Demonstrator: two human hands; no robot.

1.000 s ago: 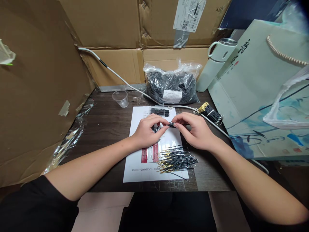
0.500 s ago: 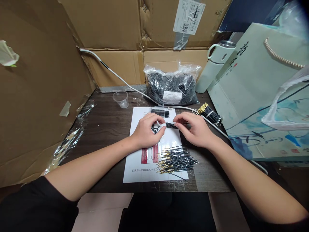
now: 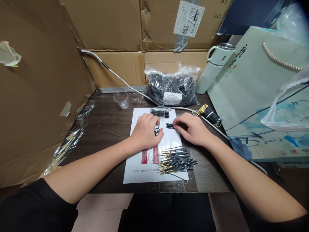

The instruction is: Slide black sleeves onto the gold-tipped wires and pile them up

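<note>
Pinching a short black tube (image 3: 170, 125) in my right hand (image 3: 193, 130), I hold it over the sheet (image 3: 154, 174) near the table's (image 3: 108, 125) middle. My left hand (image 3: 146, 132) rests curled on loose tubes (image 3: 156, 130) beside it; its grip I cannot tell.

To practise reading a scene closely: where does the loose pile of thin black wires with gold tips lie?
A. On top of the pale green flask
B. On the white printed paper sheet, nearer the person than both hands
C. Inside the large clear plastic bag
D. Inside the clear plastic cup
B: the loose pile of thin black wires with gold tips lies on the white printed paper sheet, nearer the person than the left hand and right hand.
</note>
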